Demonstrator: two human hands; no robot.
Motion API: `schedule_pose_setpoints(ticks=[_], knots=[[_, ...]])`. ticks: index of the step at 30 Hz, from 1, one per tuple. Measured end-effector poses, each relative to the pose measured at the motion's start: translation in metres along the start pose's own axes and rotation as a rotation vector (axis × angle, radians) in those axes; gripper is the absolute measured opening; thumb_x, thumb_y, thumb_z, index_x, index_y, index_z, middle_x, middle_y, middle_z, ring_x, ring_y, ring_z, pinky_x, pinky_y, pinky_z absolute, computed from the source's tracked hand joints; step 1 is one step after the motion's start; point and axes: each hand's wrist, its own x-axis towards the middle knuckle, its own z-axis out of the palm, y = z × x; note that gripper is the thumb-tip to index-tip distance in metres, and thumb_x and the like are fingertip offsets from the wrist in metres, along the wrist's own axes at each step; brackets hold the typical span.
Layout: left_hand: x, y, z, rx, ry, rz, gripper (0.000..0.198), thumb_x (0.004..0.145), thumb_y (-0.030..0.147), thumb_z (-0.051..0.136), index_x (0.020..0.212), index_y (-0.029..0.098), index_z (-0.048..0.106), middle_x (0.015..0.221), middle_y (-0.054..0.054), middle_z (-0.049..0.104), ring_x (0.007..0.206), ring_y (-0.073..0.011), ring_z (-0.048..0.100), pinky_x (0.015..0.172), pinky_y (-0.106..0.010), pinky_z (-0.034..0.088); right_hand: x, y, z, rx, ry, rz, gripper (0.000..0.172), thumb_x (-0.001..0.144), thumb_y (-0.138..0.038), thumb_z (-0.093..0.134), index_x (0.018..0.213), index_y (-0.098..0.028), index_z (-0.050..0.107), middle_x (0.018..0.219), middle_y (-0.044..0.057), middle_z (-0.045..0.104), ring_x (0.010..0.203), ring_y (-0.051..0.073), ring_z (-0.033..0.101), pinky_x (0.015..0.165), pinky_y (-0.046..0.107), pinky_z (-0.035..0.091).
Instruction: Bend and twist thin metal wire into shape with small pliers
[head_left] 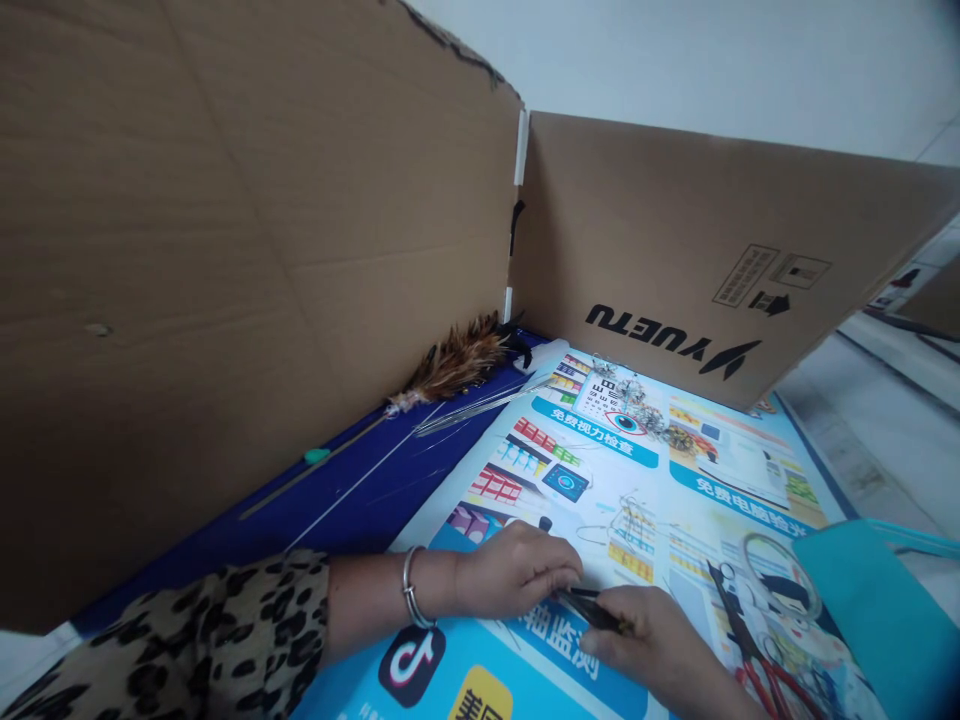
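My left hand (517, 570), with a silver bangle (411, 590) at the wrist, is closed with its fingertips pinched together. What it pinches is hidden behind the fingers. From the right, my right hand (652, 635) grips a dark metal tool (596, 610) that looks like small pliers, its two prongs pointing at the left fingertips. Both hands are close together above a printed blue and white sheet (517, 650). Just beyond them lies a loose tangle of thin silvery wire (634, 525).
Cardboard panels (660, 230) stand at the back and left. A brown feather duster (457, 360) and thin wire lengths (480, 405) lie along the left panel. At right are red-handled scissors (750, 650), a wire coil (780, 575), a teal bag (877, 600). Crumpled wire bundles (641, 410) lie further back.
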Motion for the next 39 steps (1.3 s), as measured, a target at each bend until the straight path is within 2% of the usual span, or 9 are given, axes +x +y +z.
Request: schedule_pose_setpoints(ticks=[3, 9, 16, 18, 24, 28, 31, 35, 39], knots=[[0.001, 0.004, 0.0, -0.053, -0.006, -0.053, 0.025, 0.091, 0.026, 0.038, 0.086, 0.018, 0.062, 0.074, -0.002, 0.066, 0.067, -0.0137, 0.06, 0.065, -0.021, 0.042, -0.004, -0.007, 0.002, -0.149, 0.086, -0.004, 0.032, 0.078, -0.045, 0.054, 0.061, -0.018, 0.053, 0.057, -0.005, 0.052, 0.052, 0.008, 0.043, 0.049, 0.02, 0.02], [0.006, 0.001, 0.002, -0.331, 0.106, -0.365, 0.025, 0.089, 0.032, 0.041, 0.075, 0.018, 0.057, 0.066, 0.0, 0.059, 0.06, -0.0132, 0.056, 0.058, -0.021, 0.043, -0.006, -0.015, 0.025, -0.406, 0.388, 0.046, 0.033, 0.08, -0.05, 0.051, 0.066, -0.021, 0.055, 0.063, -0.003, 0.059, 0.056, 0.011, 0.049, 0.049, 0.024, 0.015], [0.013, -0.003, 0.002, -0.577, 0.228, -0.464, 0.026, 0.089, 0.036, 0.04, 0.078, 0.018, 0.055, 0.068, 0.0, 0.06, 0.06, -0.0131, 0.054, 0.057, -0.023, 0.044, -0.003, -0.011, 0.035, -0.328, 0.57, 0.038, 0.032, 0.083, -0.045, 0.05, 0.066, -0.018, 0.049, 0.063, -0.002, 0.055, 0.058, 0.009, 0.047, 0.051, 0.021, 0.021], [0.013, -0.006, 0.002, -0.537, 0.245, -0.471, 0.025, 0.089, 0.035, 0.04, 0.082, 0.018, 0.057, 0.072, -0.001, 0.061, 0.064, -0.0143, 0.055, 0.059, -0.024, 0.044, -0.003, -0.008, 0.036, -0.295, 0.577, -0.039, 0.033, 0.083, -0.045, 0.049, 0.064, -0.018, 0.047, 0.063, -0.002, 0.054, 0.058, 0.009, 0.047, 0.052, 0.021, 0.023], [0.013, -0.017, 0.006, -0.281, 0.185, -0.296, 0.02, 0.084, 0.032, 0.051, 0.085, 0.02, 0.067, 0.085, -0.004, 0.063, 0.087, -0.0195, 0.056, 0.08, -0.03, 0.043, -0.001, -0.003, 0.039, -0.329, 0.524, -0.307, 0.035, 0.079, -0.049, 0.052, 0.061, -0.018, 0.048, 0.061, -0.001, 0.054, 0.059, 0.011, 0.049, 0.054, 0.024, 0.026], [0.01, -0.018, 0.011, -0.347, 0.097, -0.411, 0.023, 0.084, 0.034, 0.052, 0.097, 0.02, 0.064, 0.093, -0.005, 0.065, 0.085, -0.0196, 0.059, 0.074, -0.03, 0.047, -0.002, -0.005, 0.039, -0.372, 0.494, -0.319, 0.033, 0.078, -0.049, 0.052, 0.064, -0.019, 0.052, 0.064, -0.001, 0.057, 0.06, 0.012, 0.051, 0.054, 0.025, 0.027], [0.009, -0.017, 0.013, -0.442, 0.097, -0.509, 0.034, 0.084, 0.037, 0.051, 0.114, 0.021, 0.054, 0.105, -0.006, 0.063, 0.087, -0.0199, 0.06, 0.067, -0.029, 0.05, -0.002, -0.006, 0.038, -0.408, 0.449, -0.301, 0.031, 0.078, -0.049, 0.053, 0.068, -0.02, 0.054, 0.067, -0.001, 0.059, 0.063, 0.013, 0.053, 0.055, 0.025, 0.029], [0.011, -0.015, 0.005, -0.354, 0.116, -0.483, 0.032, 0.085, 0.037, 0.049, 0.112, 0.02, 0.055, 0.096, -0.005, 0.065, 0.087, -0.0198, 0.061, 0.07, -0.029, 0.05, -0.002, -0.005, 0.038, -0.429, 0.417, -0.296, 0.03, 0.078, -0.05, 0.053, 0.072, -0.02, 0.055, 0.071, -0.001, 0.06, 0.066, 0.014, 0.054, 0.057, 0.025, 0.031], [0.011, -0.012, -0.02, -0.18, 0.08, -0.36, 0.021, 0.086, 0.032, 0.048, 0.095, 0.019, 0.062, 0.09, -0.003, 0.067, 0.083, -0.0175, 0.062, 0.073, -0.026, 0.048, -0.001, -0.003, 0.039, -0.414, 0.405, -0.307, 0.031, 0.08, -0.051, 0.051, 0.074, -0.02, 0.055, 0.072, 0.0, 0.059, 0.068, 0.014, 0.053, 0.058, 0.025, 0.03]])
